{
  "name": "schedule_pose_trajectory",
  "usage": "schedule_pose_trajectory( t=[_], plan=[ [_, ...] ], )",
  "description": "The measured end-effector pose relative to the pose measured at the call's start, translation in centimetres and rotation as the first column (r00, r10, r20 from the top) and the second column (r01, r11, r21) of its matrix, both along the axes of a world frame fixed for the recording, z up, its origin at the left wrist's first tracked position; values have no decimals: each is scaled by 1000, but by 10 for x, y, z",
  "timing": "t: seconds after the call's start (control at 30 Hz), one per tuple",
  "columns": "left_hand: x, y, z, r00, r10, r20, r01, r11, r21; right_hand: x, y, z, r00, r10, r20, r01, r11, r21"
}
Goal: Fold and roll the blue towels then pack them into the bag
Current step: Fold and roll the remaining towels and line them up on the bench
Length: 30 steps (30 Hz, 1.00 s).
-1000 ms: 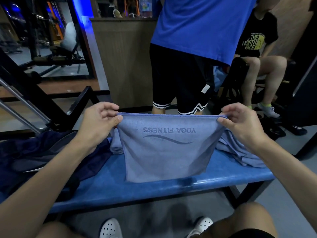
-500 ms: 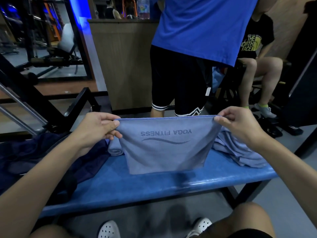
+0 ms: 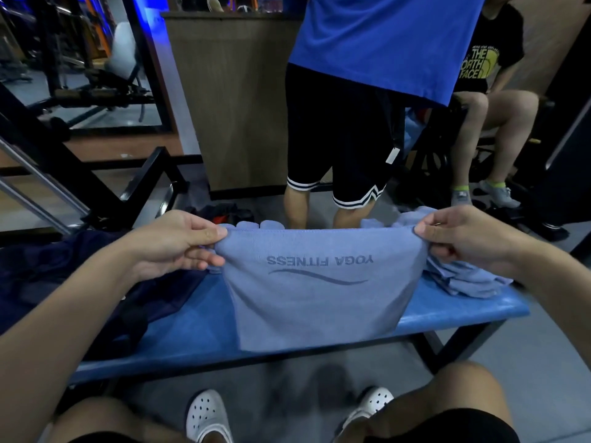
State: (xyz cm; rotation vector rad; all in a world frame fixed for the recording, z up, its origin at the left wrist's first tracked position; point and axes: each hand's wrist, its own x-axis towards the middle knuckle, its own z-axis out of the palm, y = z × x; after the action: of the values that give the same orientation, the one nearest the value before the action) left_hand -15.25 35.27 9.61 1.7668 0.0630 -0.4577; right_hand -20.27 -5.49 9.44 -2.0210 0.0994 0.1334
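A folded blue towel (image 3: 319,292) printed "YOGA FITNESS" hangs stretched over the blue bench (image 3: 192,334). My left hand (image 3: 174,246) pinches its upper left corner and my right hand (image 3: 463,238) pinches its upper right corner. The towel's lower edge drapes over the bench's front edge. Rolled blue towels (image 3: 271,224) peek out just behind the top edge. A loose pile of blue towels (image 3: 460,279) lies on the bench under my right hand. The dark navy bag (image 3: 80,282) lies slumped on the bench's left end.
A person in a blue shirt and black shorts (image 3: 339,139) stands right behind the bench. Another person (image 3: 486,100) sits at the right. A wooden counter (image 3: 230,100) and black gym frames (image 3: 105,187) stand at the back and left. My knees and white shoes (image 3: 208,414) are below.
Both hands have lowered the stretched towel toward me; its lower edge now hangs over the bench's front. The grips on both corners are unchanged.
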Motion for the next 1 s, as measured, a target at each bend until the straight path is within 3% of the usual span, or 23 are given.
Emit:
schedule_pose_trajectory(
  t=[0.2, 0.4, 0.53, 0.63, 0.77, 0.87, 1.0],
  plan=[
    [11, -9, -16, 998, 62, 25, -60, 996, -63, 17, 8, -12, 991, -98, 89, 98, 995, 14],
    [25, -13, -14, 923, 193, 332, -135, 973, -189, 32, 15, -12, 932, -181, 313, 148, 981, 124],
    [19, -8, -17, 900, 146, 411, -82, 982, -170, 27, 15, -14, 917, -166, 362, 121, 982, 143],
    [5, 2, -42, 929, 34, 368, 15, 991, -131, 14, 12, -35, 954, -117, 275, 89, 990, 114],
    [-17, 18, -93, 971, -121, 206, 132, 990, -43, -6, 0, -81, 998, 58, 19, -57, 997, -47],
    [-28, 20, -131, 982, -170, 86, 166, 985, 49, -21, -4, -108, 957, 211, -197, -236, 965, -112],
    [-35, 24, -151, 958, -286, -9, 281, 934, 220, -28, -7, -124, 911, 287, -298, -331, 937, -112]
  ],
)
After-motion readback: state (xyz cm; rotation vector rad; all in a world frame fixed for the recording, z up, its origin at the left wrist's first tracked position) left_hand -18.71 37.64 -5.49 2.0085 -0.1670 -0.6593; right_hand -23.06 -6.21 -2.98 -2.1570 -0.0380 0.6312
